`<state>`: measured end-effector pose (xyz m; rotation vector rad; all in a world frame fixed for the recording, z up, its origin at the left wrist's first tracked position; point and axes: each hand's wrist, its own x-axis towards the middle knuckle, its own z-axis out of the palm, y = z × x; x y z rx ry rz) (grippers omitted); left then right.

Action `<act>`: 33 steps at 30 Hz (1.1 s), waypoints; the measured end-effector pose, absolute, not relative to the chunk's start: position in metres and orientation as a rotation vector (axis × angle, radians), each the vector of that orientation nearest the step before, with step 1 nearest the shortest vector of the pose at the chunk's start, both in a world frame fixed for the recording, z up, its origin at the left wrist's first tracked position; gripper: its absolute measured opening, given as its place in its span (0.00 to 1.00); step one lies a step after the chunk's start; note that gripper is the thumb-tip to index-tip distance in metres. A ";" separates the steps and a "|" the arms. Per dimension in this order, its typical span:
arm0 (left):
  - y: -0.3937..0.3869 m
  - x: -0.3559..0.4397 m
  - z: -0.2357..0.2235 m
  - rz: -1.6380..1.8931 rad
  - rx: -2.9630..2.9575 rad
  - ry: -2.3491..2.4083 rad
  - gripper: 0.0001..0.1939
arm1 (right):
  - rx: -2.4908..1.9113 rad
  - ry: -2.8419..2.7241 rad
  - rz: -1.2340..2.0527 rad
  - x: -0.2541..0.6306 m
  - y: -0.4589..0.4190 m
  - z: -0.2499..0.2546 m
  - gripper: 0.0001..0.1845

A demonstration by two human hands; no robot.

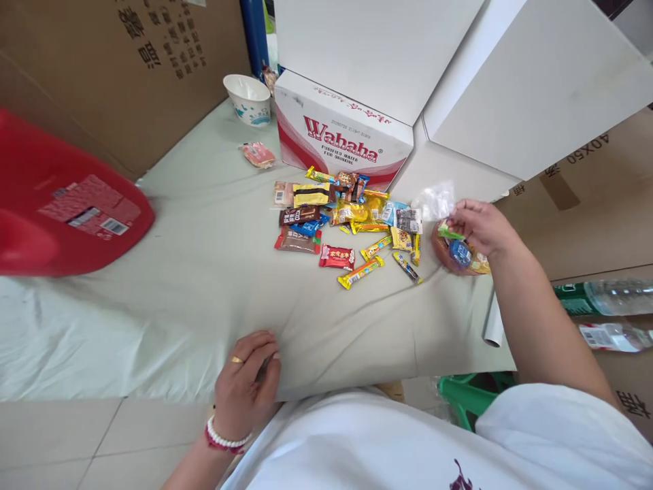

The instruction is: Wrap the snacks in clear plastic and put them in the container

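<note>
My right hand [477, 228] pinches a small green-wrapped snack [449, 232] just above a round brown bowl [443, 253] at the right of the table. Inside the bowl lie a blue-wrapped snack [460, 253] and a yellow one [480, 263]; my fingers partly cover them. To the left is a pile of wrapped snacks, with a red packet [337, 256], a yellow stick packet [360, 273] and a dark stick packet [407, 267] at its front. My left hand [248, 384] rests loosely curled on the table's front edge, with no object visible in it.
A white Wahaha carton [341, 136] stands behind the pile, a paper cup [248, 102] and pink packet [257, 155] to its left. A large red jug [71, 204] occupies the left. Clear plastic [433, 201] lies behind the bowl; a green stool [466, 395] is below the table.
</note>
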<state>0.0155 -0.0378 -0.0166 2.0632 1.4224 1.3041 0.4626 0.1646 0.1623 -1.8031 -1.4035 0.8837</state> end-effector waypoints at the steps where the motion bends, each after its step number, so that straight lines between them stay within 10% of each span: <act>1: -0.038 0.019 -0.011 1.270 1.989 1.438 0.07 | -1.635 -1.295 1.076 0.452 0.143 0.157 0.07; 12: -0.012 0.109 0.017 0.969 1.333 1.090 0.23 | -1.042 -0.325 1.938 0.306 -0.004 0.036 0.09; 33: -0.019 0.111 0.009 1.071 1.247 1.100 0.13 | -1.138 -0.268 2.105 0.283 -0.024 0.048 0.13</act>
